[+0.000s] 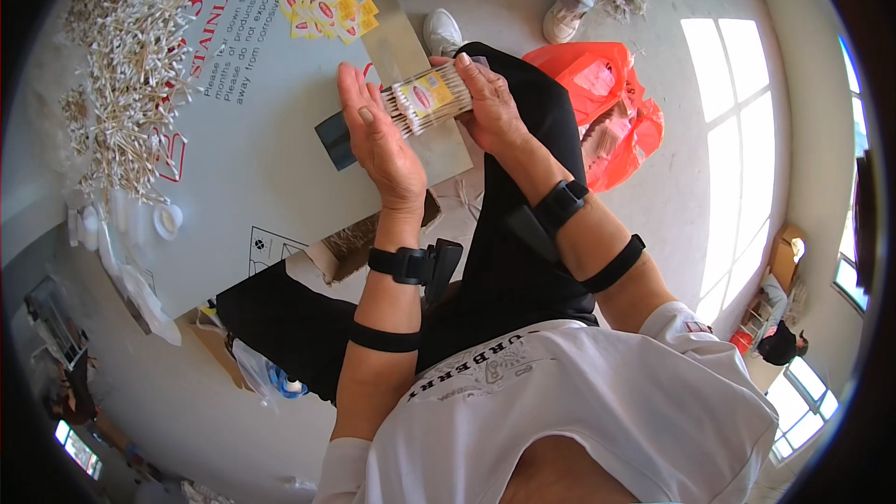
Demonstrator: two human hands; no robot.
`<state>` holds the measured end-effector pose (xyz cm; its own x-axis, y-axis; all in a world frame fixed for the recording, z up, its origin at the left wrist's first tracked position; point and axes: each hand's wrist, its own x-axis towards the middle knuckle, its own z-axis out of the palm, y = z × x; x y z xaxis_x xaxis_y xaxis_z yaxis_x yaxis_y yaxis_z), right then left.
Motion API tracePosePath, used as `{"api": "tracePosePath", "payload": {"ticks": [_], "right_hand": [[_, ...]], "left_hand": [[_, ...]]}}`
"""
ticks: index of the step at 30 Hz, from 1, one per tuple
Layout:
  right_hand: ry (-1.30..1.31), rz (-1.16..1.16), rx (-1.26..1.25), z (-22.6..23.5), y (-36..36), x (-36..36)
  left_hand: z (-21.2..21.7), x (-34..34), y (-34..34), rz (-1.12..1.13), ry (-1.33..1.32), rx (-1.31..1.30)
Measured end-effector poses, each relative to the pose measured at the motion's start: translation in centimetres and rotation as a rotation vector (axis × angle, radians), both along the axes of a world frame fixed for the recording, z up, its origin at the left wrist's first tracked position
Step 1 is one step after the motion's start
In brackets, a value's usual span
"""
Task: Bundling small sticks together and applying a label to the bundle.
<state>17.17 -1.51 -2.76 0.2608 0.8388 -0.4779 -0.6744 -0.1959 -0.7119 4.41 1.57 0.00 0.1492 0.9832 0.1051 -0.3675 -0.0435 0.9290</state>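
Note:
A clear pack of cotton swabs (399, 113) with a yellow printed card in it is held over the metal-topped table (252, 168). My right hand (493, 105) closes round its right end, the thumb on top. At the other end, where the swab tips show, my left hand (385, 145) is upright and open, its fingers stretched out and its palm beside the tips. Whether the palm touches them I cannot tell. Just behind my left hand a dark blue-green block (335, 142) lies on the table.
Loose cotton swabs (135, 84) are heaped on the table's left, near a white tape roll (168, 221). Yellow cards (322, 0) lie scattered at the far edge. A red plastic bag (611, 117) stands on the floor to the right, near another person's shoe (562, 22).

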Motion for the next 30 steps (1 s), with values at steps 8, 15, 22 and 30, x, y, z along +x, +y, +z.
{"api": "tracePosePath", "payload": {"ticks": [8,15,22,30], "right_hand": [[-0.046,-0.018,0.0,0.0,-0.1,-0.2],[0.006,-0.017,-0.011,0.3,0.0,-0.2],[-0.011,-0.002,-0.01,0.5,0.0,-0.3],[-0.017,-0.017,0.005,0.1,0.0,0.1]], "left_hand": [[-0.1,0.3,-0.1,-0.017,0.016,0.009],[0.0,1.2,-0.3,-0.002,-0.074,-0.042],[-0.2,1.1,-0.2,0.002,-0.109,-0.053],[-0.1,-0.9,-0.2,-0.008,-0.015,0.012]]}}
